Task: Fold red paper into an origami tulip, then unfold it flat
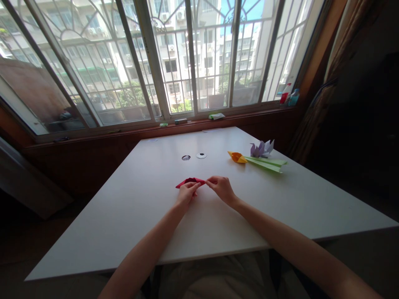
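A folded red paper boat (182,184), pointed at both ends with a hollow middle, is held just over the white table (140,207). My left hand (187,194) grips its near side, thumb and fingers closed on the paper. At the boat's right tip, my right hand (222,187) pinches the pointed end between thumb and fingertips. Part of the near side is hidden behind my left hand.
To the right lie a yellow paper boat (237,157), a light green folded paper plane (268,163) and purple paper cranes (262,148). Two round table fittings (201,155) sit beyond my hands. Small packets (216,116) and bottles (293,97) stand along the windowsill.
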The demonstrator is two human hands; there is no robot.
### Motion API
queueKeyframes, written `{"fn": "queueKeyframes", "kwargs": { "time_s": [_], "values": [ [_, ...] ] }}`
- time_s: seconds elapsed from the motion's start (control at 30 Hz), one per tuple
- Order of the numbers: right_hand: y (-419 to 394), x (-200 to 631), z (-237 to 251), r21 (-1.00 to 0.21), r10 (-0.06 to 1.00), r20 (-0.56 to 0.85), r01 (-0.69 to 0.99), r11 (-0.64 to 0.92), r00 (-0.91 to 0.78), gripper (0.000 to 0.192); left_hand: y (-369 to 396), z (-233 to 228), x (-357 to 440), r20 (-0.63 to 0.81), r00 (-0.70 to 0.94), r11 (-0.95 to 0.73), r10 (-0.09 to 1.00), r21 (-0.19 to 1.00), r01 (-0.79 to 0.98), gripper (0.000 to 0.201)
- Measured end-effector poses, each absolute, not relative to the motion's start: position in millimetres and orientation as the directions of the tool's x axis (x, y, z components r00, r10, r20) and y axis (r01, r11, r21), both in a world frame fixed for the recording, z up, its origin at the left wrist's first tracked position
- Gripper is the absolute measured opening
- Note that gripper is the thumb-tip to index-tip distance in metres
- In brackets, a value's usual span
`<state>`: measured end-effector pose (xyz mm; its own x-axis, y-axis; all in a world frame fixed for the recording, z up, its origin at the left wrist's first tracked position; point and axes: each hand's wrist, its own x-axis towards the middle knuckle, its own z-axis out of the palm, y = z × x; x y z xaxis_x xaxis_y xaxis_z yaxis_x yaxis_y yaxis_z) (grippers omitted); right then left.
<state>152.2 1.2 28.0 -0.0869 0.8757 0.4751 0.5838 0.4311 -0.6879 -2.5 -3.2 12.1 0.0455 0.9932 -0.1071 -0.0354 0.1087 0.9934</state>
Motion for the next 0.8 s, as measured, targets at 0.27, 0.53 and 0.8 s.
{"fn": "queueKeyframes", "kwargs": {
  "time_s": [0.27, 0.53, 0.8],
  "values": [
    [10.0, 161.9, 25.9, -0.687, 0.877, 0.479, 0.608, 0.398, -0.032, 0.016, -6.8, 19.7, 1.9, -0.054, 0.083, 0.053, 0.995, 0.998, 0.021, 0.038],
    [14.5, 166.8, 26.1, -0.682, 0.855, 0.519, 0.608, 0.406, 0.011, 0.015, -3.8, 37.5, -16.9, 0.452, -0.212, -0.368, 0.866, 0.865, 0.340, 0.023],
    [9.5, 165.7, 31.9, -0.584, 0.758, 0.647, 0.586, 0.561, -0.081, 0.016, 10.9, 19.6, -21.0, 0.267, 0.030, -0.262, 0.963, 0.906, 0.332, 0.032]
  ]
}}
